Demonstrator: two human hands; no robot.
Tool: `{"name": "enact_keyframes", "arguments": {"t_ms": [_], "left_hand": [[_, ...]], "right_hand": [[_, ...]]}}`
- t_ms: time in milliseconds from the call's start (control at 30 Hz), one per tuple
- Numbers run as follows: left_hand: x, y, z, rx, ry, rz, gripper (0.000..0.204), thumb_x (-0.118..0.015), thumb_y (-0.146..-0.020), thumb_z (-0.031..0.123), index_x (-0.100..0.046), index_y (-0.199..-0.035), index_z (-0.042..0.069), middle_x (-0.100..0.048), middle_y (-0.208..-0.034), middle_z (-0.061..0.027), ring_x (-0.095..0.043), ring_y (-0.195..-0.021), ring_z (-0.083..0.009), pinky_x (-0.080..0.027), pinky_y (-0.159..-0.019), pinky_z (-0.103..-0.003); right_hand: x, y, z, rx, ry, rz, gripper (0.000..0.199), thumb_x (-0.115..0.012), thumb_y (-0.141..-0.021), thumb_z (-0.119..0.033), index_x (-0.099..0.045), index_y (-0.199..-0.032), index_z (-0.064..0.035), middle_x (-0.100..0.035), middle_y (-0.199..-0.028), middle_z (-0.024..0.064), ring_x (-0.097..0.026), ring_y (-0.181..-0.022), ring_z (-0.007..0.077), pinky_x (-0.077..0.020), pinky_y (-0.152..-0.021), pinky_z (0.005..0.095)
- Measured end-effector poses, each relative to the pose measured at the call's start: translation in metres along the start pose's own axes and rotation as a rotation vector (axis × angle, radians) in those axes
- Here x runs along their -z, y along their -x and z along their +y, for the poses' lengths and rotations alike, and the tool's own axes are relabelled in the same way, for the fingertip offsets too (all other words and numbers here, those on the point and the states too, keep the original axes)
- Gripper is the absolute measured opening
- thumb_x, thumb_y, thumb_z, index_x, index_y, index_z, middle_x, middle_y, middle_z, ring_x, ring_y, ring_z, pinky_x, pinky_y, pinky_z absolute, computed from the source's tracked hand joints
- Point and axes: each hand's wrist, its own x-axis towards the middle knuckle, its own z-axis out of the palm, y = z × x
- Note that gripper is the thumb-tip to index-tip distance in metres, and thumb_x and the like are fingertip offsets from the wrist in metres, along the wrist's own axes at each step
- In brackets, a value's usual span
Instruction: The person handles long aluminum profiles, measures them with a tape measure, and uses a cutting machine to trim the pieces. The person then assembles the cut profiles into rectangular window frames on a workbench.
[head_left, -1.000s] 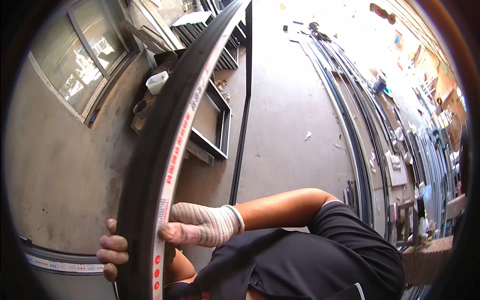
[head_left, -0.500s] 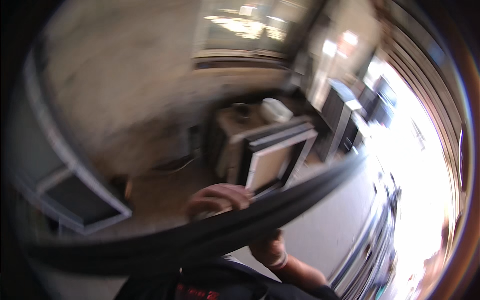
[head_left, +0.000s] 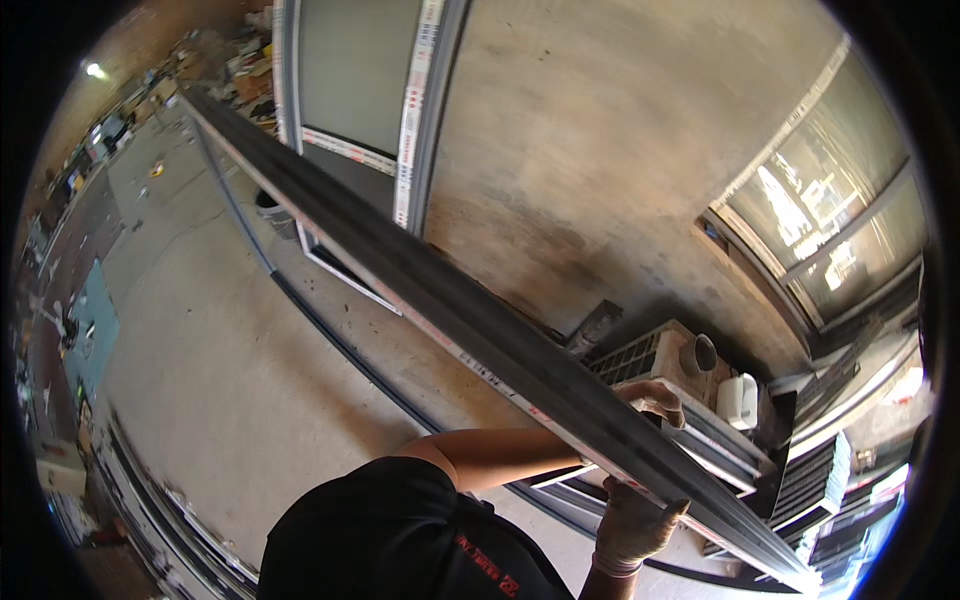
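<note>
Dark grooved profile (head_left: 485, 320), slant now reversed; pale-edged

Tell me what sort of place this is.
Probably a workshop for window or door frames: a long dark-grey grooved bar held up, a tall grey-framed greenish pane, and long narrow dark strips lying at lower left.

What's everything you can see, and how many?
Long bar: 1, dark, slanting across
Thin strip: 1, dark, below bar
Window: 1, pale frame, upper right
Framed panel: 1, grey-green, top
Jug: 1, white, right
Pot: 1, grey, beside jug
Stacked frames: several, dark, right
Bucket: 1, dark, upper left
Sheet: 1, teal, left
Floor strips: several, mixed, lower left
Clutter: uncountable, mixed, upper left
Wall: 1, tan, top
Floor: 1, grey, left
Shirt: 1, black, bottom
Left hand: 1, colour unclear, beyond bar
Right hand: 1, pale cuff, gripping bar
</note>
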Motion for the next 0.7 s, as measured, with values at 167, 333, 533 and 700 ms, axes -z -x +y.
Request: {"name": "enact_keyframes", "arguments": {"t_ms": [167,333,533,700], "left_hand": [[0.009,0.01,-0.011,0.281,0.578,0.146,0.063,-0.075,-0.091,0.023,-0.042,-0.138,-0.004,-0.062,-0.116,-0.0138,-0.062,-0.112,-0.0202,-0.052,-0.099,-0.035],[0.049,0.023,-0.005,0.374,-0.091,0.137,0.058,-0.067,-0.096,0.039,-0.05,-0.131,-0.003,-0.061,-0.124,-0.0085,-0.057,-0.117,-0.0124,-0.05,-0.101,-0.033],[0.146,0.03,0.088,0.676,-0.513,0.269,0.069,-0.045,-0.098,0.065,-0.058,-0.115,-0.001,-0.067,-0.114,-0.0155,-0.068,-0.102,-0.0246,-0.056,-0.095,-0.044],[0.221,-0.01,0.162,0.571,-0.268,0.902,0.106,-0.033,-0.079,0.094,-0.051,-0.124,0.0,-0.067,-0.107,-0.0195,-0.07,-0.097,-0.0307,-0.058,-0.091,-0.051]], "right_hand": [[-0.003,-0.021,0.007,0.005,0.009,-0.056,0.054,-0.052,-0.101,-0.05,-0.056,-0.136,-0.009,-0.067,-0.124,0.0164,-0.07,-0.108,0.0294,-0.0631,-0.08,0.0448],[0.005,-0.054,0.007,-0.056,-0.073,-0.172,0.048,-0.058,-0.1,-0.045,-0.057,-0.133,-0.0093,-0.067,-0.125,0.0138,-0.067,-0.111,0.03,-0.059,-0.086,0.0461],[0.001,-0.107,0.019,-0.031,-0.03,-0.078,0.047,-0.067,-0.093,-0.044,-0.063,-0.125,-0.0089,-0.07,-0.115,0.0136,-0.07,-0.099,0.0247,-0.0608,-0.074,0.0396],[0.001,-0.159,0.03,-0.068,-0.003,0.009,0.047,-0.067,-0.088,-0.049,-0.067,-0.112,-0.0085,-0.074,-0.095,0.0071,-0.071,-0.081,0.02,-0.0586,-0.064,0.0337]]}}
